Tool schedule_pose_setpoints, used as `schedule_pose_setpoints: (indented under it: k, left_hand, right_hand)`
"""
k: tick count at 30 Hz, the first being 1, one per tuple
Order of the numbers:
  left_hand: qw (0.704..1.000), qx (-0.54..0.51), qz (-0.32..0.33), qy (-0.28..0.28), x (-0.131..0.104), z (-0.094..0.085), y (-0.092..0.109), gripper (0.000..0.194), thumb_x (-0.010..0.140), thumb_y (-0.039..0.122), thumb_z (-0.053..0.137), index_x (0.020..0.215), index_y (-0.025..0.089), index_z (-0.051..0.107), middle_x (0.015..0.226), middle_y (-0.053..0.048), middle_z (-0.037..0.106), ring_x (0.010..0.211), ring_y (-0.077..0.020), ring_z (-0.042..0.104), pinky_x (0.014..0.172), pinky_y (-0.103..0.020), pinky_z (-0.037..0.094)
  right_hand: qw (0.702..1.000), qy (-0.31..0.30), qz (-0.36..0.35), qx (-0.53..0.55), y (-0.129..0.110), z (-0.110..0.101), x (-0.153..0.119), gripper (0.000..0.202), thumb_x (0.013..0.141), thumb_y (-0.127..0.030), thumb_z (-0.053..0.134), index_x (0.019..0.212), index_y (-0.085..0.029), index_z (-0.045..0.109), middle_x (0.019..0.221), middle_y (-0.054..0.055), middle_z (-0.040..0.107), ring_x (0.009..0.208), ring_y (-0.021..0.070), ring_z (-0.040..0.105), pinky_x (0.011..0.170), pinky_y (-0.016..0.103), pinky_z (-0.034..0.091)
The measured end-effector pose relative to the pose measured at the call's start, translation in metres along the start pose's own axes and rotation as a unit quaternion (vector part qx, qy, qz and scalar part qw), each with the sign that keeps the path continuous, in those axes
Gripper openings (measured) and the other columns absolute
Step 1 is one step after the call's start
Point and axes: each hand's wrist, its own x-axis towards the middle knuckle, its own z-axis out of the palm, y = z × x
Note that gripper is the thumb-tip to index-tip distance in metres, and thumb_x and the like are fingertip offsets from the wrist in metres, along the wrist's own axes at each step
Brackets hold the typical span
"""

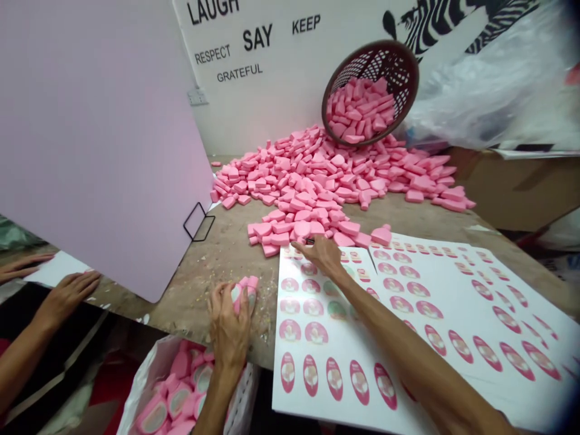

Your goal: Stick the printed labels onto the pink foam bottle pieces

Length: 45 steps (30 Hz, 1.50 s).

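Beyond the label sheets (330,344), pink heap (312,175), tipped basket (406,72) — left grip (228,317) curled around pink pieces (251,287), right grip (323,256) unclear

- The pink bottles (252,284) are sitting in a small, tight cluster, partly hidden, with pale labels (236,293) showing on their fronts.
- They are lying left of the white sticker sheet (344,345), near its edge but apart.
- The sheet is lying flat, printed side up.
- Rounded stickers (290,330), mostly pink, some green, are filling rows; pink oval stickers (334,379) are lining its near end.
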Motion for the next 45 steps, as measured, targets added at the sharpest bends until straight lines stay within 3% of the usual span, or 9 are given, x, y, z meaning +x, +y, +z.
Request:
schedule_pose_setpoints:
  k: [5,9,12,14,16,20,26,33,45]
  left_hand:
    - [0.994,-0.026,0.103,0.021,0.005,-0.008,0.027,0.029,0.091,0.028,0.048,0.112,0.011,0.059,0.117,-0.017,0.053,0.114,-0.0273,0.049,0.099,-0.043,0.04]
    - [0.972,-0.138,0.1,-0.159,0.008,-0.016,0.052,0.042,0.082,0.033,0.062,0.122,0.018,0.057,0.128,-0.014,0.052,0.123,-0.0282,0.046,0.104,-0.044,0.036]
    - [0.857,-0.274,0.024,-0.435,0.002,-0.019,0.068,0.035,0.079,0.04,0.066,0.107,0.02,0.065,0.105,-0.008,0.067,0.098,-0.0251,0.062,0.082,-0.034,0.05]
    - [0.762,-0.344,-0.061,-0.545,-0.01,-0.017,0.073,0.029,0.081,0.043,0.062,0.095,0.018,0.066,0.081,-0.005,0.07,0.069,-0.0189,0.066,0.056,-0.024,0.049]
    - [0.736,-0.391,-0.144,-0.533,-0.025,-0.012,0.074,0.032,0.083,0.046,0.059,0.092,0.016,0.064,0.07,-0.005,0.069,0.051,-0.0146,0.061,0.04,-0.018,0.038]
    - [0.786,-0.417,-0.245,-0.385,-0.049,0.002,0.076,0.04,0.081,0.052,0.059,0.088,0.013,0.062,0.069,-0.007,0.068,0.046,-0.0128,0.06,0.036,-0.017,0.036]
    - [0.777,-0.445,-0.257,-0.363,-0.051,0.026,0.098,0.041,0.077,0.049,0.067,0.093,0.013,0.06,0.071,-0.005,0.065,0.067,-0.0223,0.071,0.058,-0.026,0.054]
    - [0.784,-0.443,-0.243,-0.36,-0.049,0.046,0.107,0.042,0.077,0.051,0.065,0.094,0.013,0.058,0.072,-0.006,0.065,0.067,-0.0228,0.071,0.053,-0.025,0.053]
    - [0.801,-0.422,-0.224,-0.361,-0.051,0.048,0.107,0.043,0.082,0.051,0.059,0.103,0.014,0.057,0.075,-0.005,0.063,0.066,-0.0217,0.071,0.056,-0.028,0.056]
  right_hand:
    - [0.999,-0.003,-0.035,-0.03,-0.009,-0.014,-0.012,0.031,0.085,-0.033,0.05,0.098,-0.009,0.066,0.095,0.019,0.069,0.091,0.0285,0.063,0.073,0.035,0.043]
    - [0.954,-0.143,-0.263,0.017,0.008,-0.071,-0.062,0.018,0.078,-0.027,0.059,0.093,-0.02,0.066,0.092,0.004,0.069,0.081,0.0177,0.061,0.071,0.027,0.043]
    - [0.9,-0.247,-0.354,0.063,0.014,-0.101,-0.101,0.016,0.077,-0.023,0.06,0.091,-0.023,0.066,0.086,0.0,0.067,0.076,0.0143,0.059,0.069,0.026,0.044]
    - [0.902,-0.25,-0.336,0.107,0.021,-0.103,-0.118,0.019,0.078,-0.026,0.061,0.097,-0.025,0.066,0.09,0.0,0.068,0.079,0.0149,0.06,0.071,0.027,0.046]
    - [0.928,-0.205,-0.267,0.157,0.033,-0.091,-0.128,0.024,0.084,-0.033,0.057,0.106,-0.025,0.063,0.1,0.002,0.068,0.087,0.0166,0.062,0.075,0.029,0.047]
    - [0.985,-0.061,-0.116,0.113,0.068,-0.05,-0.138,0.025,0.092,-0.039,0.043,0.101,-0.021,0.058,0.09,0.005,0.067,0.078,0.0191,0.061,0.066,0.032,0.045]
    - [0.983,0.071,-0.161,-0.041,0.095,-0.025,-0.139,0.017,0.091,-0.03,0.046,0.087,-0.018,0.058,0.084,0.007,0.065,0.078,0.0214,0.055,0.072,0.035,0.035]
    - [0.974,0.08,-0.198,-0.076,0.097,-0.027,-0.137,0.018,0.092,-0.028,0.046,0.082,-0.018,0.057,0.078,0.006,0.064,0.073,0.019,0.052,0.07,0.033,0.03]
    - [0.983,0.087,-0.162,-0.027,0.097,-0.023,-0.133,0.017,0.082,-0.035,0.058,0.075,-0.02,0.055,0.069,0.004,0.06,0.068,0.0191,0.051,0.067,0.033,0.036]
